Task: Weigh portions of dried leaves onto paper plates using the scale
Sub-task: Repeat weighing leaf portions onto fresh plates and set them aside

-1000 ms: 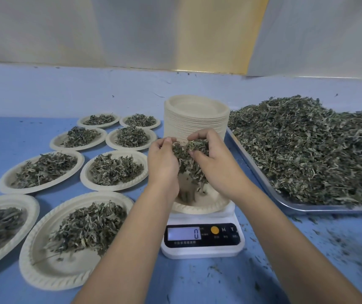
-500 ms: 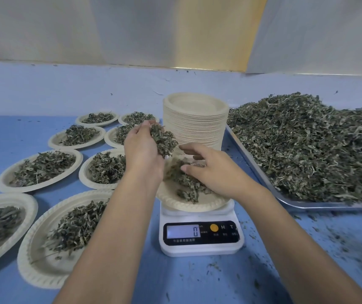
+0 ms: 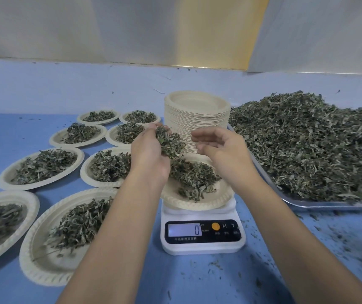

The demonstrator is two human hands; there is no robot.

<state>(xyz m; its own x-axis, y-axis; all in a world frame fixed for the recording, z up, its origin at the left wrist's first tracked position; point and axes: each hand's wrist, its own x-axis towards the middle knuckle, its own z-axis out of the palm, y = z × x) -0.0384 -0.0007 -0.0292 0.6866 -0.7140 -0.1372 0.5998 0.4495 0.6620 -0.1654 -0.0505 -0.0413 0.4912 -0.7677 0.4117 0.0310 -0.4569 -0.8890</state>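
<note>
Gone from a shared two-handed bundle a second ago to a split load: most of it dropped as a loose pile of dried leaves [image 3: 194,178] on the plate [image 3: 199,205] sitting on the scale [image 3: 204,246], near the front edge of the tabletop [image 3: 197,281]. Kept back in the left hand [image 3: 151,154], fingers curled round it, a leftover clump [image 3: 170,142] above the plate's far left rim. Lifted off the pile and emptied, the right hand [image 3: 221,148], fingers loosely spread, palm turned inward. Still showing 0 on the display [image 3: 185,229], as in both earlier moments, so probably not settled yet; nothing to judge the portion by. Likely next: wait for a reading, then sprinkle from the clump or take some back.

Elsewhere: eight filled plates [image 3: 42,166] in two rows across the left half of the tabletop, each with a similar mound. Behind the scale, a tall stack of empty plates [image 3: 197,115]. Along the right edge, a metal tray [image 3: 307,204] heaped with loose leaves [image 3: 307,145].
</note>
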